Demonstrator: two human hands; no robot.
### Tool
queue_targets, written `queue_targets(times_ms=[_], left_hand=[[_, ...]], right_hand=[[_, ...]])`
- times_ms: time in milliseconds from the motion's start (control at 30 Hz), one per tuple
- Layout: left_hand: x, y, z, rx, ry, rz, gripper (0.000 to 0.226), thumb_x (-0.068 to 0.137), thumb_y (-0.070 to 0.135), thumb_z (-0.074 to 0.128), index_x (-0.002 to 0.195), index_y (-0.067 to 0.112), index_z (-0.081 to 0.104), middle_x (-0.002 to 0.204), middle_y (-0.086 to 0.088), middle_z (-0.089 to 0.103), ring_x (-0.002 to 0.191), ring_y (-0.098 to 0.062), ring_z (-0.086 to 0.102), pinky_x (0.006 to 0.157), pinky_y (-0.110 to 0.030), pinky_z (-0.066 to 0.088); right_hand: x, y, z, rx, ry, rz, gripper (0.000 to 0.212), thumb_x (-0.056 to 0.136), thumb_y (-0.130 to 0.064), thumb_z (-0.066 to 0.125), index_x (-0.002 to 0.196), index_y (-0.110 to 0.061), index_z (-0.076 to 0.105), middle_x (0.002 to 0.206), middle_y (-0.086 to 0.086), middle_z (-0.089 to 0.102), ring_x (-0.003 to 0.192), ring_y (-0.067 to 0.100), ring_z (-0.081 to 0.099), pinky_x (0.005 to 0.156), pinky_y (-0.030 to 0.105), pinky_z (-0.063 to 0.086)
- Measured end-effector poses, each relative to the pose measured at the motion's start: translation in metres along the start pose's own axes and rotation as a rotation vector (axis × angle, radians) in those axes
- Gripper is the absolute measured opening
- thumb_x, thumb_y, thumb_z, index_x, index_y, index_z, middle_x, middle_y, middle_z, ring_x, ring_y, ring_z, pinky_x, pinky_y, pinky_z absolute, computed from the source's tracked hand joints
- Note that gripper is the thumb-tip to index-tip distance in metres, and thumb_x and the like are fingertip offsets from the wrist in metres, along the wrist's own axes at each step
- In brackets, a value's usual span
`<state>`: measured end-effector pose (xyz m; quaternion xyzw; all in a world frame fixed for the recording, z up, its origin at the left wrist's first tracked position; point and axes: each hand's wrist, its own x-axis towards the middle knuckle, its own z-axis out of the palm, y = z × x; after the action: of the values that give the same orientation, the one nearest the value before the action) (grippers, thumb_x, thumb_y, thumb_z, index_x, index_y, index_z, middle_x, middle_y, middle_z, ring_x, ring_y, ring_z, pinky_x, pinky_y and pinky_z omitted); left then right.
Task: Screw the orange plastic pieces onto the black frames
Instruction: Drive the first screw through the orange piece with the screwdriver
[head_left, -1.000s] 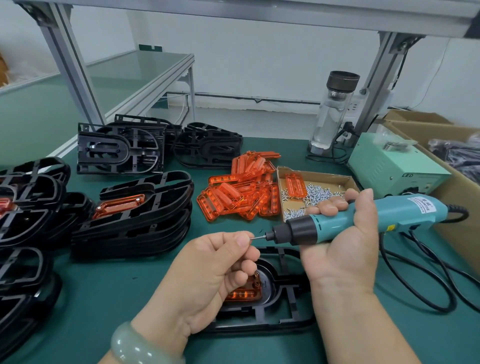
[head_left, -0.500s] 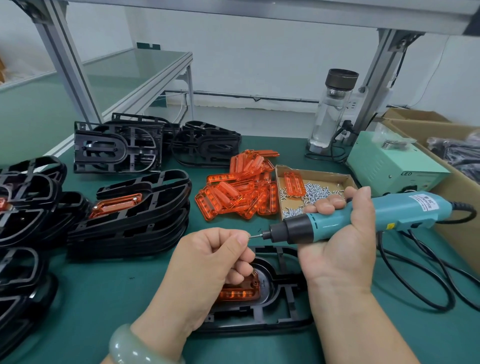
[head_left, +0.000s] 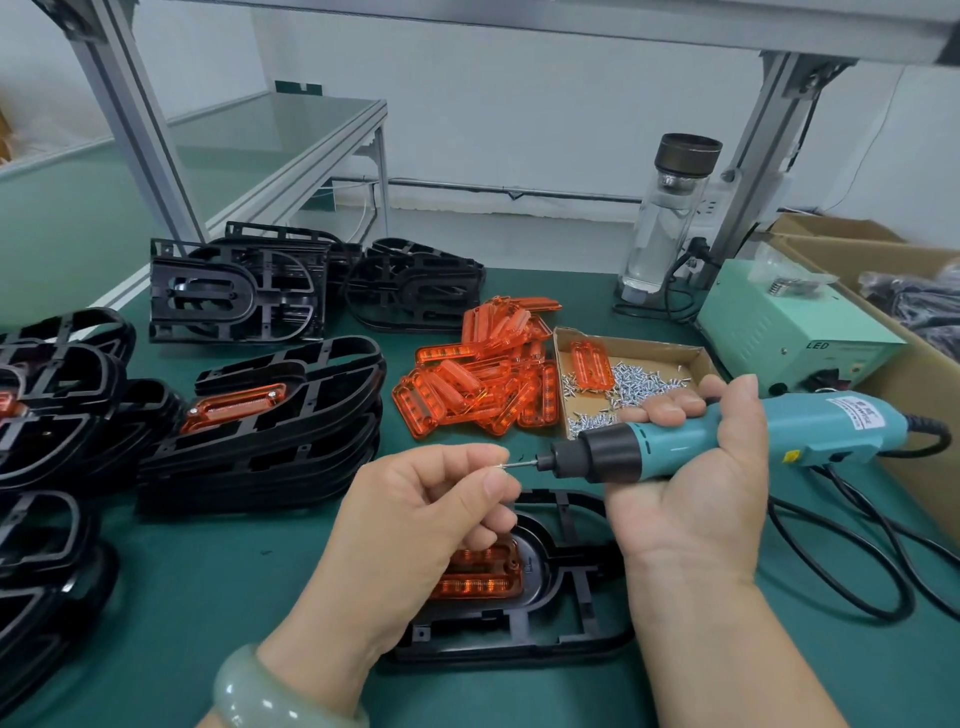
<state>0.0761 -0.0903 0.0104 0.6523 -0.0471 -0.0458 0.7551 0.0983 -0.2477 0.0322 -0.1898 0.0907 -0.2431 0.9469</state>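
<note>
A black frame lies flat on the green mat in front of me, with an orange plastic piece seated in its opening. Above it, my right hand grips a teal electric screwdriver, held level with its bit pointing left. My left hand pinches a small screw between thumb and forefinger at the bit's tip. My left hand hides part of the orange piece.
A pile of orange pieces lies behind, next to a cardboard tray of screws. Stacks of black frames fill the left. A green power box, a glass bottle, the screwdriver's cable and a cardboard box are right.
Both hands have stayed together above the frame; my left fingers keep the screw at the bit tip. The screwdriver shifted slightly left and down.
</note>
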Motion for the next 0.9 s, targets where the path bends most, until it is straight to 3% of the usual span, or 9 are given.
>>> queue_targets(times_ms=[67, 133, 267, 567, 700, 767, 900], left_hand=[[0.0, 0.0, -0.002, 0.005, 0.015, 0.011, 0.031, 0.057, 0.039, 0.079, 0.087, 0.032, 0.075, 0.079, -0.011, 0.073, 0.066, -0.014, 0.068, 0.056, -0.017, 0.05], [0.0, 0.001, -0.003, 0.023, 0.04, 0.025, 0.023, 0.062, 0.033, 0.075, 0.085, 0.031, 0.075, 0.077, -0.009, 0.074, 0.065, -0.013, 0.068, 0.054, -0.016, 0.05], [0.002, -0.003, -0.001, 0.106, 0.069, 0.07, 0.02, 0.079, 0.013, 0.067, 0.078, 0.031, 0.075, 0.071, -0.005, 0.073, 0.059, -0.011, 0.066, 0.051, -0.016, 0.049], [-0.001, 0.001, 0.001, 0.233, 0.069, 0.136, 0.02, 0.078, 0.011, 0.07, 0.078, 0.031, 0.074, 0.066, 0.002, 0.071, 0.053, -0.005, 0.064, 0.051, -0.012, 0.047], [-0.004, 0.002, 0.001, 0.273, 0.023, 0.17, 0.012, 0.073, 0.026, 0.075, 0.082, 0.034, 0.074, 0.073, 0.005, 0.072, 0.062, -0.008, 0.065, 0.059, -0.014, 0.051], [-0.004, 0.003, -0.005, 0.275, -0.002, 0.175, 0.022, 0.068, 0.039, 0.075, 0.089, 0.036, 0.073, 0.084, 0.008, 0.073, 0.072, -0.007, 0.067, 0.064, -0.013, 0.051], [-0.002, 0.006, -0.023, 0.573, 0.039, 0.224, 0.016, 0.075, 0.025, 0.076, 0.081, 0.038, 0.07, 0.08, 0.019, 0.069, 0.071, -0.001, 0.063, 0.064, -0.007, 0.046]], right_hand=[[0.002, -0.002, -0.001, 0.016, 0.012, 0.0, 0.017, 0.083, -0.033, 0.064, 0.08, -0.023, 0.049, 0.062, -0.011, 0.045, 0.049, 0.004, 0.045, 0.056, 0.018, 0.045], [0.003, -0.002, -0.001, 0.021, 0.022, 0.004, 0.017, 0.088, -0.033, 0.061, 0.079, -0.023, 0.05, 0.062, -0.011, 0.045, 0.049, 0.004, 0.045, 0.056, 0.017, 0.046], [0.0, 0.002, -0.001, -0.003, 0.003, 0.014, 0.019, 0.077, -0.033, 0.066, 0.08, -0.023, 0.05, 0.063, -0.011, 0.046, 0.049, 0.005, 0.045, 0.056, 0.018, 0.046], [-0.002, 0.003, 0.0, -0.03, -0.089, 0.009, 0.019, 0.075, -0.033, 0.066, 0.081, -0.022, 0.051, 0.062, -0.01, 0.046, 0.048, 0.004, 0.045, 0.056, 0.018, 0.045], [-0.002, 0.003, -0.001, -0.057, -0.125, 0.016, 0.017, 0.076, -0.034, 0.064, 0.082, -0.023, 0.052, 0.062, -0.011, 0.046, 0.049, 0.004, 0.045, 0.056, 0.018, 0.044], [0.001, -0.001, -0.002, -0.062, -0.116, 0.007, 0.018, 0.076, -0.033, 0.064, 0.084, -0.023, 0.052, 0.062, -0.011, 0.046, 0.049, 0.004, 0.044, 0.056, 0.018, 0.044], [0.01, -0.012, -0.003, -0.097, -0.062, -0.009, 0.017, 0.078, -0.03, 0.064, 0.083, -0.022, 0.05, 0.062, -0.01, 0.046, 0.049, 0.005, 0.044, 0.055, 0.018, 0.044]])
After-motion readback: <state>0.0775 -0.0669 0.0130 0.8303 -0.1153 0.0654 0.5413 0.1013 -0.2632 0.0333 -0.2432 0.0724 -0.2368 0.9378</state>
